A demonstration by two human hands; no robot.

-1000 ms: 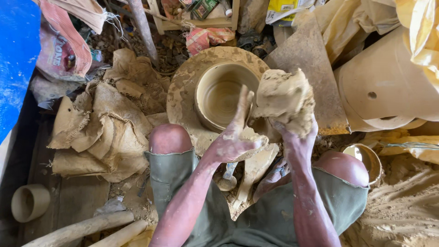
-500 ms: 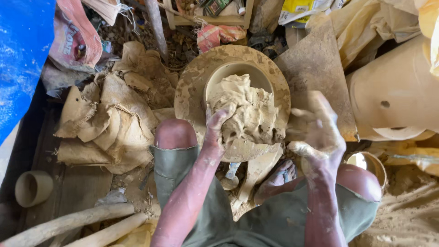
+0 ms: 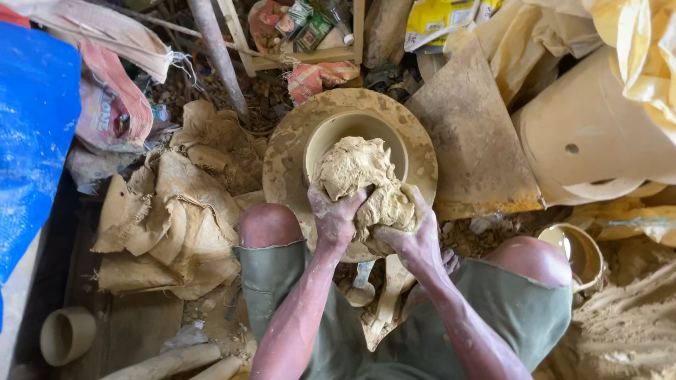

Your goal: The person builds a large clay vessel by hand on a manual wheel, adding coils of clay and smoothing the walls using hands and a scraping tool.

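A big lump of wet tan clay (image 3: 362,183) rests over the near rim of a round clay bowl mould (image 3: 331,134) that sits on a mud-smeared potter's wheel (image 3: 285,158). My left hand (image 3: 334,214) grips the lump's near left side, fingers pressed into it. My right hand (image 3: 408,236) cups the lump from below on the right. Both hands and forearms are coated in clay. My knees show on either side of the wheel.
Crumpled clay-stained sacks (image 3: 165,225) lie left of the wheel. A flat slab (image 3: 472,141) and a large pale pot with a hole (image 3: 591,141) stand to the right. A small metal bowl (image 3: 577,253) sits by my right knee, a small clay cup (image 3: 67,334) at lower left.
The clay lump, held up in my right hand a second ago, has come down onto the bowl mould. Both hands have since closed on its near side.
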